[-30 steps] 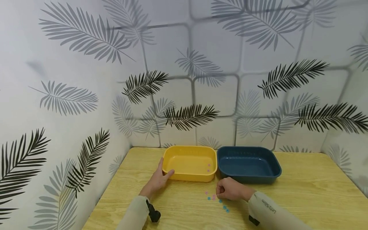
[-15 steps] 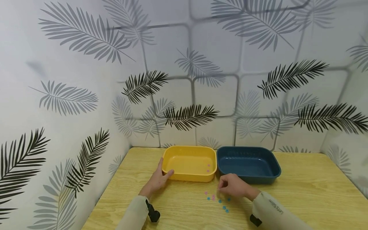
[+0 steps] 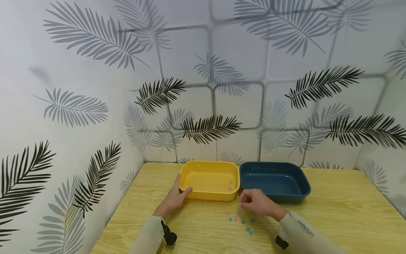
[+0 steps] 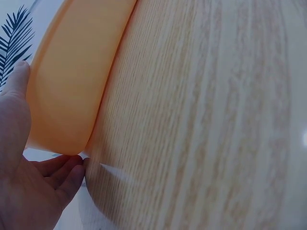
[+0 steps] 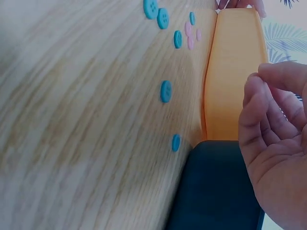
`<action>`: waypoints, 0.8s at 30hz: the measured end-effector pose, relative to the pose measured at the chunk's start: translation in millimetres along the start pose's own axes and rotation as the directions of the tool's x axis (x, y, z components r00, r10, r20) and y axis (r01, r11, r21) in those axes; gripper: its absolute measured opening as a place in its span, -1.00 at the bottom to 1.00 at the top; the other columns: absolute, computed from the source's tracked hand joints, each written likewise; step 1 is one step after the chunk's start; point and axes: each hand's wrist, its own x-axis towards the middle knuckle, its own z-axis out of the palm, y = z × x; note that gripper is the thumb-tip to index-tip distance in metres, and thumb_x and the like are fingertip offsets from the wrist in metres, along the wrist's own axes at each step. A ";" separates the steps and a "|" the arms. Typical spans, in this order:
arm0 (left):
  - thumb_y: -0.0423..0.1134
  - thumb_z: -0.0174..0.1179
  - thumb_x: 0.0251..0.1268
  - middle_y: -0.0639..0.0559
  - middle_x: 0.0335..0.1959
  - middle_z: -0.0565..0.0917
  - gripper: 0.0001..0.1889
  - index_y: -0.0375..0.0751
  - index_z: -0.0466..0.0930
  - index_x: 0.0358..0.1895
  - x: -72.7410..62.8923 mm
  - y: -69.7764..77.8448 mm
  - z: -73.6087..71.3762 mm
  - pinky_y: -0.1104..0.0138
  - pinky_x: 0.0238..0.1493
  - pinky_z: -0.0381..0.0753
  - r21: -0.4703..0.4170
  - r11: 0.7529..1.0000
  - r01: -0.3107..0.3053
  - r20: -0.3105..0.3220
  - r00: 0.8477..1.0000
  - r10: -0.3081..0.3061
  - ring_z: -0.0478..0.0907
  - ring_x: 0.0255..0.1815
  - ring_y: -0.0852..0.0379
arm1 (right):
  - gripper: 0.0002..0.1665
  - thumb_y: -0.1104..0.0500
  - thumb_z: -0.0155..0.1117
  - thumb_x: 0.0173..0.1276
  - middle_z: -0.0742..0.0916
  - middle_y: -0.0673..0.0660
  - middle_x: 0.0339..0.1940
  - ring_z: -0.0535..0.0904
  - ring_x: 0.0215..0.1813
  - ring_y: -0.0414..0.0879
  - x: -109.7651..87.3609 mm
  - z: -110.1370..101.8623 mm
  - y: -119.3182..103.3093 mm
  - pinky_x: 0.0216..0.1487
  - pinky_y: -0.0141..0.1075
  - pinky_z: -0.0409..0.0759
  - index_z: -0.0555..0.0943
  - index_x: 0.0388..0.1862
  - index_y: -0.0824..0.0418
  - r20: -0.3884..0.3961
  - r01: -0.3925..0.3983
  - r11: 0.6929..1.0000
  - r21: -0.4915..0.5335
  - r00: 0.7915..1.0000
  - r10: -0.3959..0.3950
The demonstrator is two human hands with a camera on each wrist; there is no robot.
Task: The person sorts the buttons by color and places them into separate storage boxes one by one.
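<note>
Head view: right hand [image 3: 258,204] pinched, any contents hidden; left hand [image 3: 173,198] grips yellow tray [image 3: 210,195]

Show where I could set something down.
Widest bare table: right of the blue bin and right sleeve. Smaller: between the left hand and the table's left edge. Crowded: near the right end of the yellow bin, with blue buttons, pink buttons and the right hand.

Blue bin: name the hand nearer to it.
Right: the right hand is by the near left corner of the blue bin; the left hand, farther left, holds the yellow bin.
</note>
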 end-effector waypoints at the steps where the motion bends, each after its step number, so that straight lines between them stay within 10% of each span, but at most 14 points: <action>1: 0.25 0.04 0.28 -0.30 0.48 -0.01 0.01 -0.15 -0.38 0.52 0.0 0.0 -0.1 -0.07 0.37 0.00 0.001 1.000 0.000 -0.001 1.000 0.000 0.04 0.43 -0.22 | -0.96 0.26 0.31 0.27 0.62 -0.08 -0.47 0.48 -0.44 -0.23 0.2 -0.1 -0.8 -0.41 -0.36 0.49 0.60 -0.35 0.17 -0.002 0.005 1.000 -0.001 1.000 -0.005; 24: 0.16 0.07 0.33 -0.27 0.49 -0.07 -0.03 -0.14 -0.39 0.52 -0.9 -0.4 -0.7 -0.07 0.37 -0.04 -0.035 0.999 -0.013 0.009 1.000 0.013 -0.02 0.46 -0.20 | -0.86 0.24 0.21 0.36 0.68 0.14 -0.33 0.56 -0.42 0.03 28.1 -13.2 -20.6 -0.45 -0.31 0.55 0.64 -0.18 0.29 -0.105 -0.018 0.997 0.069 0.994 0.025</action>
